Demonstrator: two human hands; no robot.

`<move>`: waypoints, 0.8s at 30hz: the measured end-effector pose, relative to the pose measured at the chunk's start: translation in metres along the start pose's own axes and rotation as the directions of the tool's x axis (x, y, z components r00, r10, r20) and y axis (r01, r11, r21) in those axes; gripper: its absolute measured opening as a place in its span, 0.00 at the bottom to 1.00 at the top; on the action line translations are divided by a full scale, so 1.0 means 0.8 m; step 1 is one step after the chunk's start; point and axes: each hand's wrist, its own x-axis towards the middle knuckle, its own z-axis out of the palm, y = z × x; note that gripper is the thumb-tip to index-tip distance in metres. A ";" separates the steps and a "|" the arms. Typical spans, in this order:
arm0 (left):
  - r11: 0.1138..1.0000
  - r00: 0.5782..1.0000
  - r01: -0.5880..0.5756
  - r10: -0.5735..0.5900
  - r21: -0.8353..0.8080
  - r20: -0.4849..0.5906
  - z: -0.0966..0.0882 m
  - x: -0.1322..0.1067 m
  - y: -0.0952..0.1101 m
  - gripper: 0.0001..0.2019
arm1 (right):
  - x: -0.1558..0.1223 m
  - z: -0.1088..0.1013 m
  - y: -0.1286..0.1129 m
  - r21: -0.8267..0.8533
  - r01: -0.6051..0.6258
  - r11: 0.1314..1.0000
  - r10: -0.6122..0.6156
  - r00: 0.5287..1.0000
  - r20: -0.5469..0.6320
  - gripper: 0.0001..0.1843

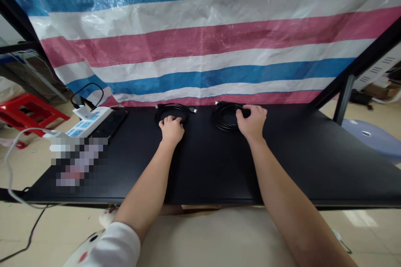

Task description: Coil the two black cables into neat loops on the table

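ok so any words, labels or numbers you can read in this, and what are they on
None can be read.
Power strip: any marks on its blue panels are too small.
White plug on it: too blurred.
Pixelated patch on the table: unreadable.
Left cable coil, right cable coil, striped tarp: no print shows.

The left hand (pixel 171 128) rests on the near rim of the left cable coil (pixel 173 109), fingers (pixel 169 120) curled over it. The right hand (pixel 252 122) closes on the right rim of the right cable coil (pixel 223 117). Both black coils lie flat on the black bench (pixel 203 167). A white power strip (pixel 89 123) and a dark phone (pixel 109 126) lie just beside each other at the far left.
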 end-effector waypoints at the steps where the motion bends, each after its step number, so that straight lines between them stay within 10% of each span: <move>1: 1.000 1.000 0.013 -0.013 -0.004 -0.009 0.000 0.000 -0.001 0.20 | 0.002 -0.002 0.004 -0.006 -0.016 1.000 0.015 1.000 -0.007 0.09; 7: 0.999 0.999 0.036 -0.036 -0.040 0.006 -0.002 -0.005 0.002 0.23 | 0.016 -0.015 0.035 -0.104 -0.275 0.956 0.280 0.959 0.035 0.09; 13: 0.996 0.998 0.020 -0.025 -0.085 -0.061 0.000 -0.015 0.014 0.28 | 0.021 -0.023 0.042 -0.198 -0.557 0.806 0.590 0.780 0.208 0.08; 24: 0.987 0.989 0.045 -0.066 -0.155 -0.132 0.002 -0.012 0.013 0.24 | 0.032 -0.036 0.025 0.029 -0.700 0.714 0.668 0.693 0.271 0.15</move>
